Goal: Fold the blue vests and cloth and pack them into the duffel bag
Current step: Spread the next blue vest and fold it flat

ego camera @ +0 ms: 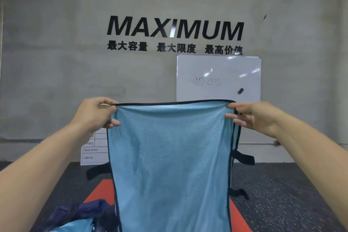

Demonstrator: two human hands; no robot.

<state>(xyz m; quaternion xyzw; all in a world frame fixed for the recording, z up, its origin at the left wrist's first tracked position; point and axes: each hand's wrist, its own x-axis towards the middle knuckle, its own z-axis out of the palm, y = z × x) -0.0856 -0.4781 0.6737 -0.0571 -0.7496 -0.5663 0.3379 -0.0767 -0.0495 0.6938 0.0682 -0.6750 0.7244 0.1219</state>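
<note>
Both hands are holding a blue vest [169, 156] up at centre frame, the left hand [94, 113] pinching its top left corner and the right hand [252, 117] pinching the top right, set wide apart. This looks like spreading before folding. More blue fabric [79, 218] is lying lower left; next probably comes bringing the corners together.

Bare forearms, no sleeves visible
</note>
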